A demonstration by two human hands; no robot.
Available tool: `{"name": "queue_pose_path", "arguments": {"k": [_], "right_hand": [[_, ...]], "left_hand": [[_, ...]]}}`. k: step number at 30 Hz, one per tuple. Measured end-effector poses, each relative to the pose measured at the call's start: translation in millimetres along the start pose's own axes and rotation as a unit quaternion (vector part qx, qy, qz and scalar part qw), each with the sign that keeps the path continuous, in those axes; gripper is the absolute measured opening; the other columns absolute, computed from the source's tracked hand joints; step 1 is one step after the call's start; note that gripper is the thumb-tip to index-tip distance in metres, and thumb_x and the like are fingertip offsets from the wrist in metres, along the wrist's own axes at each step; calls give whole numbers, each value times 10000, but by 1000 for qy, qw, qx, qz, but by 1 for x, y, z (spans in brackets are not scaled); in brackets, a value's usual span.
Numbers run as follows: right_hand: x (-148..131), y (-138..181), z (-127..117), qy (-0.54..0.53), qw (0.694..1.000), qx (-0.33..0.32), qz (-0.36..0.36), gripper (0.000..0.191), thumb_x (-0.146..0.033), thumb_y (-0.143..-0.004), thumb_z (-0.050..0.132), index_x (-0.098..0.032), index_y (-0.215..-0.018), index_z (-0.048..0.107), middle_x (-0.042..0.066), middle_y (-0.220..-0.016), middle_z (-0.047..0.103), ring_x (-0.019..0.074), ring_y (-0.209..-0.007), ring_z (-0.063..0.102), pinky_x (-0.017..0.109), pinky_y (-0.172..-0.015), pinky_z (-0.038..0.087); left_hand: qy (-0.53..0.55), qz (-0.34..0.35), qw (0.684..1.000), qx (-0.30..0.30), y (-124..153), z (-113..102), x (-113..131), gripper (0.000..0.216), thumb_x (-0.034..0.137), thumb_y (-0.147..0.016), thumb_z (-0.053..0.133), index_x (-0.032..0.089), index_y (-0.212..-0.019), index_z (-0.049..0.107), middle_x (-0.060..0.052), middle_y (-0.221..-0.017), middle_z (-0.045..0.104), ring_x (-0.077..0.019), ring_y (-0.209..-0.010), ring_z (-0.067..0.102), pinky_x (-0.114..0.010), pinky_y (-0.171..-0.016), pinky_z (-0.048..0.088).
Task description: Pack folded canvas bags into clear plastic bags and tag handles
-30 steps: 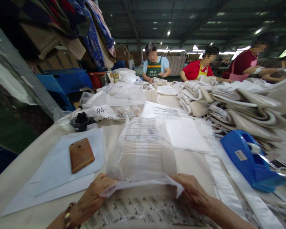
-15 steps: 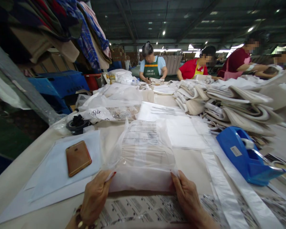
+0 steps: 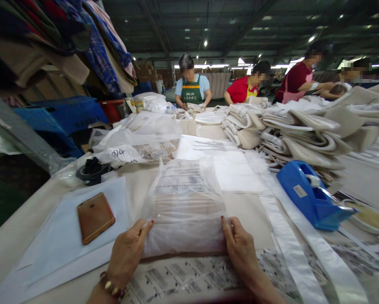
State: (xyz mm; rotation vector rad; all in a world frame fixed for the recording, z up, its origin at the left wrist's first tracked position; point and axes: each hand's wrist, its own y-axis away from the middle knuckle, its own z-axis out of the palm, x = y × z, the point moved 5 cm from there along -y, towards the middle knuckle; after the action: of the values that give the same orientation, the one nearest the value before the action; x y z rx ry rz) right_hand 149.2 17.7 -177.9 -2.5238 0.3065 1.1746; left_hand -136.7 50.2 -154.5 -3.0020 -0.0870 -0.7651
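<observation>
A frosted plastic bag with printed text near its far end lies in front of me, and folded beige fabric shows through it. My left hand pinches the bag's left side near the close edge. On the opposite side my right hand grips the bag between thumb and fingers. Under and nearer than the bag lies a clear plastic sheet with rows of dark print. A brown phone rests on pale paper sheets left of my left hand.
To the right stands a blue tape dispenser beside long whitish plastic strips. Stacked beige pieces rise behind it. White sheets and a filled bag lie beyond. Several people work across the table; clothes hang at upper left.
The camera view has turned slightly right, so the surroundings sit farther left. Both hands still grip the bag's sides, and its near part looks fuller and less flat.
</observation>
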Motion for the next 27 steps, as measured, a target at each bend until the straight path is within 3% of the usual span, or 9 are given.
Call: {"name": "queue_pose_path", "arguments": {"k": [8, 10, 12, 14, 16, 18, 22, 24, 27], "right_hand": [[3, -7, 1, -16, 999, -15, 36, 409, -558, -838, 298, -246, -578, 350, -54, -485, 393, 142, -467, 404, 260, -503, 283], [3, -8, 1, -19, 999, -21, 36, 395, -546, -835, 305, -245, -581, 344, -55, -489, 387, 142, -473, 396, 262, -510, 274], [3, -9, 2, -23, 999, -26, 37, 386, -539, -831, 309, -246, -581, 337, -55, -490, 380, 142, -477, 389, 263, -514, 268], [3, -10, 2, -24, 998, -30, 40, 383, -540, -824, 313, -247, -577, 329, -56, -487, 369, 142, -476, 377, 265, -513, 260], [3, -10, 2, -23, 998, -32, 44, 384, -547, -813, 320, -247, -573, 323, -58, -482, 353, 141, -473, 363, 266, -511, 251], [4, -11, 2, -24, 998, -35, 47, 386, -552, -808, 325, -247, -571, 321, -60, -479, 340, 140, -472, 351, 266, -509, 244], [5, -10, 3, -30, 997, -38, 55, 385, -554, -806, 326, -247, -573, 315, -63, -475, 326, 139, -473, 339, 264, -507, 238], [6, -10, 3, -33, 997, -40, 60, 383, -553, -807, 326, -247, -577, 315, -64, -477, 327, 139, -473, 340, 263, -509, 239], [6, -10, 4, -32, 997, -41, 63, 376, -545, -811, 323, -248, -581, 318, -62, -480, 329, 140, -475, 338, 265, -511, 237]], "left_hand": [[-164, -23, 985, -50, 3, -5, 10, 308, 402, -903, 298, 254, -758, 525, 1, -646, 610, -214, -634, 616, -258, -520, 325], [-234, 11, 972, 9, 6, -7, 13, 299, 384, -912, 321, 234, -759, 528, -11, -648, 606, -222, -583, 609, -260, -461, 301], [-286, 87, 946, 122, 8, -11, 18, 292, 374, -911, 359, 192, -759, 530, -38, -657, 589, -219, -553, 591, -267, -448, 322], [-306, 200, 896, 252, 11, -14, 26, 272, 349, -900, 409, 127, -831, 549, -87, -720, 592, -231, -612, 593, -291, -509, 391], [-298, 319, 842, 318, 14, -15, 32, 233, 256, -883, 460, 73, -999, 545, -154, -884, 604, -265, -775, 604, -335, -642, 441], [-286, 431, 803, 295, 12, -15, 39, 305, 122, -861, 460, 142, -1163, 499, -172, -1083, 566, -286, -971, 568, -393, -791, 430], [-272, 585, 749, 152, 5, -15, 53, 455, 79, -883, 343, 339, -1238, 459, -85, -1250, 497, -239, -1174, 443, -436, -991, 314], [-267, 601, 746, 104, 3, -15, 58, 451, 90, -888, 315, 343, -1223, 480, -72, -1279, 477, -221, -1205, 405, -418, -1002, 314], [-230, 572, 782, 87, 6, -13, 71, 456, 60, -846, 333, 329, -1149, 542, -89, -1267, 474, -231, -1181, 418, -432, -940, 383]]}}
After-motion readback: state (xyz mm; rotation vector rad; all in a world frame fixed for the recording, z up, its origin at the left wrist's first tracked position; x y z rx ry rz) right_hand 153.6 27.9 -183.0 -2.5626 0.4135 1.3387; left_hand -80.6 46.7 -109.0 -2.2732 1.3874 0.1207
